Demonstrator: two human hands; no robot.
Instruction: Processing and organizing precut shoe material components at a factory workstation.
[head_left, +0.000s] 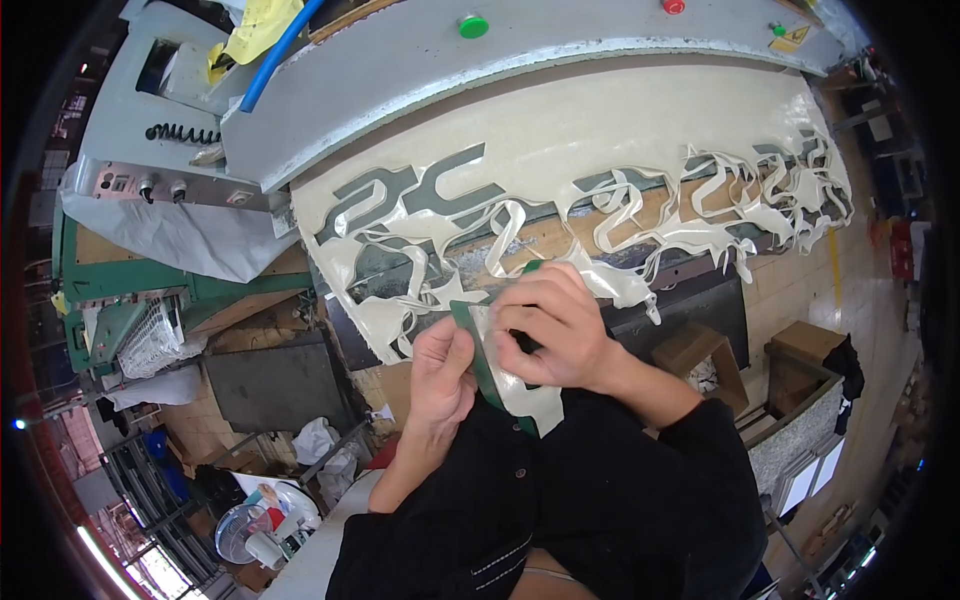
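Note:
In front of my chest, my left hand (443, 375) is closed on the edge of a long, green-edged frame (480, 362) that looks like a cutting die. A piece of cream sheet material (538, 402) lies against it and hangs toward my shirt. My right hand (555, 325) has its fingers curled and pinched against the cream piece near the frame's upper part. A bit of green shows just above my right knuckles. Beyond both hands spreads a large cream sheet (600, 125) with several shapes cut out, its near edge in loose, twisted strips.
A grey press beam (400, 85) with green and red buttons (473, 26) crosses the far side. To the left stands a machine housing with a control panel (165, 187) and coiled cable. A cardboard box (705, 365), a crate (795, 410) and a fan (245, 530) are on the floor.

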